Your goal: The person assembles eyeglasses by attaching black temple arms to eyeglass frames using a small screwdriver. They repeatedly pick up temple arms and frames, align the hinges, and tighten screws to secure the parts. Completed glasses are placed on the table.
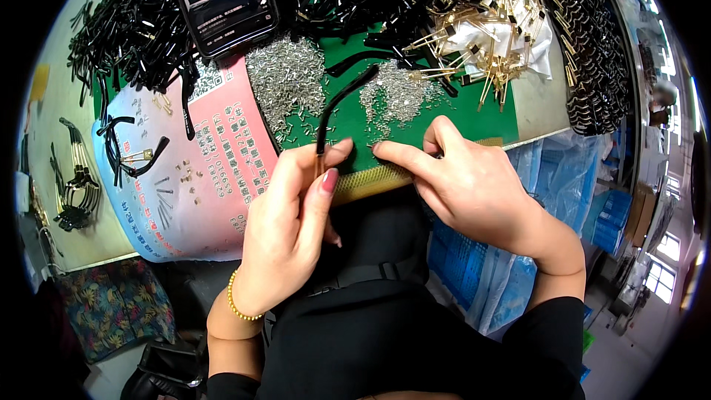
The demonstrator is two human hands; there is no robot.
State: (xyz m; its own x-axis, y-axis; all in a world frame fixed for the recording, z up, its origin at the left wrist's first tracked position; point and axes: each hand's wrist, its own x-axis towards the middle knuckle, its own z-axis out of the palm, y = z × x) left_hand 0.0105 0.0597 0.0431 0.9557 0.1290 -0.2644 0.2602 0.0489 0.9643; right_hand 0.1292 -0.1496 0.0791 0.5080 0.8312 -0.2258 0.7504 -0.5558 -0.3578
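Observation:
My left hand (285, 226) is closed on a black eyeglass temple (326, 122), its curved dark end pointing up and its thin gold part running down between thumb and fingers. My right hand (474, 189) reaches over the near edge of the green mat (459, 126). Its index finger is stretched out, the tip at the mat beside a tiny dark bit too small to name, while the other fingers curl back. Just beyond that fingertip lies a loose spread of small silvery metal pieces (400, 96). A denser heap of small metal tubes (285, 81) sits to its left.
Piles of black temples (133, 30) cover the far side, with gold-wired temples (496, 37) at the back right. A phone (226, 7) stands among them. Several temples lie on a printed pink and blue sheet (200, 200) at left. Yellow mesh (370, 180) lines the near edge.

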